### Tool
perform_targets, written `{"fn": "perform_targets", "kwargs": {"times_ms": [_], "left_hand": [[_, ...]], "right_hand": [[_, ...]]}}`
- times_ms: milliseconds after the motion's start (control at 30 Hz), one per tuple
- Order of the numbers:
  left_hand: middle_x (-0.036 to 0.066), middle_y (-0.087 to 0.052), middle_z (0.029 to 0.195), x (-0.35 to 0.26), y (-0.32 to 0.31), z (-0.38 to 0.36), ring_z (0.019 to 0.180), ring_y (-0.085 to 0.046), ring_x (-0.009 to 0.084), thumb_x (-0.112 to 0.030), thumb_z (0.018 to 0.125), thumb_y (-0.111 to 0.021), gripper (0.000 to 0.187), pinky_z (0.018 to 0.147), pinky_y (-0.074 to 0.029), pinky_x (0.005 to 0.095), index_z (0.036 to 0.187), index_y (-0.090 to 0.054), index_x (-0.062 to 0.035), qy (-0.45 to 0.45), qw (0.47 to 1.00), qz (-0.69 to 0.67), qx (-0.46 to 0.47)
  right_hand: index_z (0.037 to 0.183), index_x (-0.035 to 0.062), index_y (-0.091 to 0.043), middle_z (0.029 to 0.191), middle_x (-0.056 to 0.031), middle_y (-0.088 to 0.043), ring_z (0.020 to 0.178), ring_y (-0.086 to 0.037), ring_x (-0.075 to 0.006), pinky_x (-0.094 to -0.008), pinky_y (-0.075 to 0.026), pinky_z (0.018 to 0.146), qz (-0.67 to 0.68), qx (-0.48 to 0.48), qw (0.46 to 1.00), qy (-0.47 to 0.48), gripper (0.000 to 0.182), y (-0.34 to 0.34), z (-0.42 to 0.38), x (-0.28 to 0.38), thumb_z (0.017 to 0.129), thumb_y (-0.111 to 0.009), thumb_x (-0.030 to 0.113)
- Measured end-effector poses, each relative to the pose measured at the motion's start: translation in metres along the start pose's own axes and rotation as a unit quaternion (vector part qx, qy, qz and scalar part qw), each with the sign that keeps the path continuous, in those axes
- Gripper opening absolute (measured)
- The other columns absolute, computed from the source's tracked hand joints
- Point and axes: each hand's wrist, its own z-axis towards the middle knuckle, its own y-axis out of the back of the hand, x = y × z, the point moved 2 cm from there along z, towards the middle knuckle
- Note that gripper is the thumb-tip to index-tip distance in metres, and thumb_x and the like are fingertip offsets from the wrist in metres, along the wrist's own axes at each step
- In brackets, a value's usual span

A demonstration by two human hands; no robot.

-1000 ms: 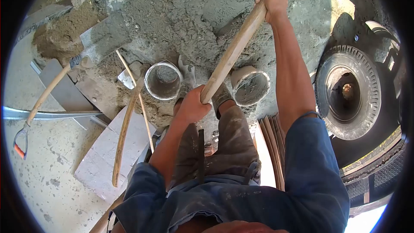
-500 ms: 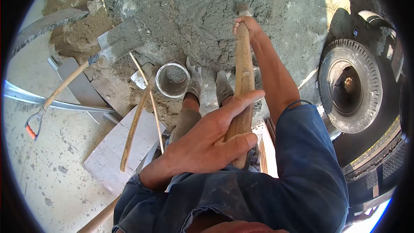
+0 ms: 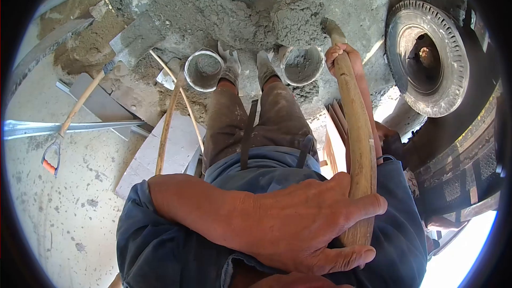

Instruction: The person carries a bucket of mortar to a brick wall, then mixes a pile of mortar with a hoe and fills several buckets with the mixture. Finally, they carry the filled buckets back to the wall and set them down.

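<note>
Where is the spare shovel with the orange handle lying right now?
The spare shovel lies on the ground at the left, its blade by the sand heap.

Both hands, left hand (image 3: pixel 298 229) & right hand (image 3: pixel 341 56), grip wooden handle (image 3: pixel 358 144) w/ cement load (image 3: pixel 298 26) above bucket (image 3: pixel 302 65).

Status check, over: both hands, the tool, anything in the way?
Left hand shut on wooden handle near its top; right hand shut on it low. Blade end at wet cement pile. Two buckets by the feet, tyre to the right.
</note>
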Motion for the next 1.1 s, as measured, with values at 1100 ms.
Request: {"fn": "perform_targets", "kwargs": {"times_ms": [1100], "left_hand": [[0.020, -0.058, 0.089, 0.282, 0.193, -0.201, 0.086, -0.057, 0.0392, -0.003, 0.064, -0.060, 0.033, 0.075, -0.045, 0.0417, 0.097, -0.053, -0.0031, 0.337, 0.828, 0.271, -0.357]], "right_hand": [[0.079, -0.0010, -0.047, 0.060, -0.0105, -0.050, 0.052, -0.052, -0.0215, -0.0378, -0.048, 0.051, -0.293, -0.053, 0.863, 0.407, 0.009, -0.103, 0.162, -0.068, 0.079, -0.056, 0.001]]}}
